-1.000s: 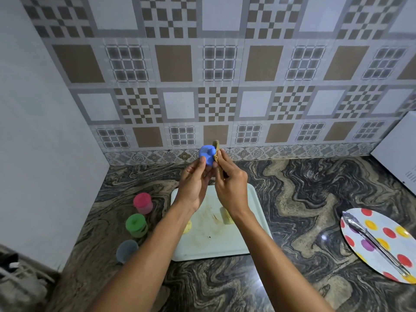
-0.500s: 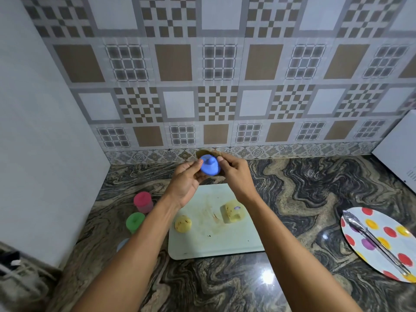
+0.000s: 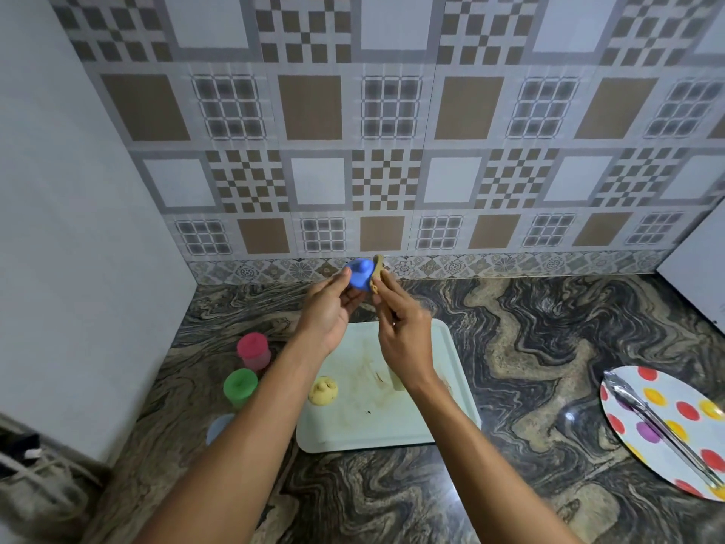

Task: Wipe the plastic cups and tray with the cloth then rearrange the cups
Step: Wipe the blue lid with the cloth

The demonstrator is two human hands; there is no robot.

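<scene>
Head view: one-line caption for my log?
Left hand holds blue cup; right hand wipes it with cloth above stained tray.

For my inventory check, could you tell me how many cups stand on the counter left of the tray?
3: a pink cup nearest the wall, a green cup in front of it, and a pale blue cup partly hidden behind the left forearm.

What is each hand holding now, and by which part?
The left hand holds the blue cup by its rim, at the fingertips. The right hand pinches the tan cloth near its upper end, against the cup.
</scene>
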